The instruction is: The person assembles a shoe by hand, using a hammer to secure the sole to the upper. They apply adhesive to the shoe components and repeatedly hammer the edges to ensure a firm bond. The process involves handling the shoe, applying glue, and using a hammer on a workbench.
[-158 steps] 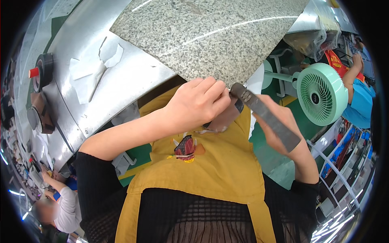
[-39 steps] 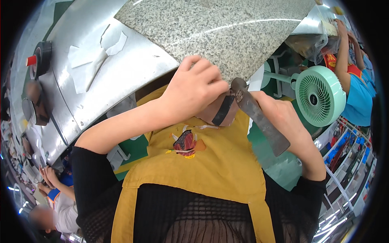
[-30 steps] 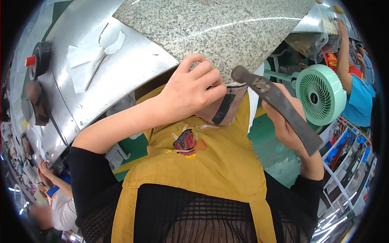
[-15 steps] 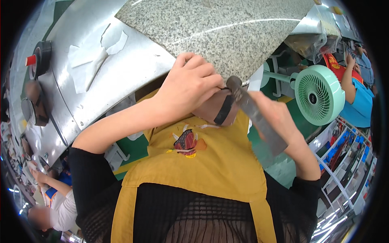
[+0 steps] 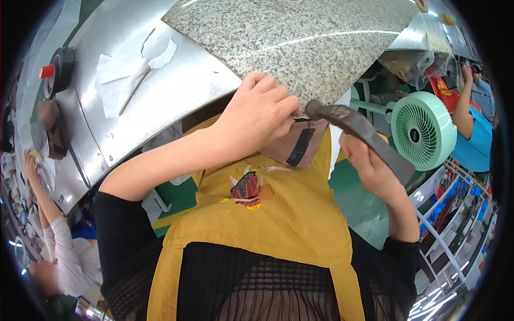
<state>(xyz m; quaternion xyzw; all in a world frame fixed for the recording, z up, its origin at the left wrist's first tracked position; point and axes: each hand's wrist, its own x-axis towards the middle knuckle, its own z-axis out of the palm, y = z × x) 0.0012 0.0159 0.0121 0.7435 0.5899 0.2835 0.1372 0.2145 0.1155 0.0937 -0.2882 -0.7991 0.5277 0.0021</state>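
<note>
My right hand (image 5: 375, 168) is closed round a hammer (image 5: 358, 123) with a long dark metal head. Its small rounded end sits by the corner of a speckled granite slab (image 5: 300, 48), and its broad end points lower right. Whether the rounded end touches anything is unclear. At the slab's near edge my left hand (image 5: 259, 109) has its fingers curled over the top edge of a brown leather-like piece (image 5: 284, 144). That piece hangs down against my yellow apron and carries a black strip (image 5: 301, 145). My left fingertips are partly hidden.
Torn white paper (image 5: 123, 80) lies on the metal table (image 5: 176, 80) at left, near a black tape roll (image 5: 63, 69). A mint-green fan (image 5: 423, 131) stands at right above a rack (image 5: 455, 214). Co-workers are on both sides.
My right hand has swung the hammer's broad end up and to the right, and the hand has dropped back. My left hand still holds the brown piece. The left co-worker's arm has risen.
</note>
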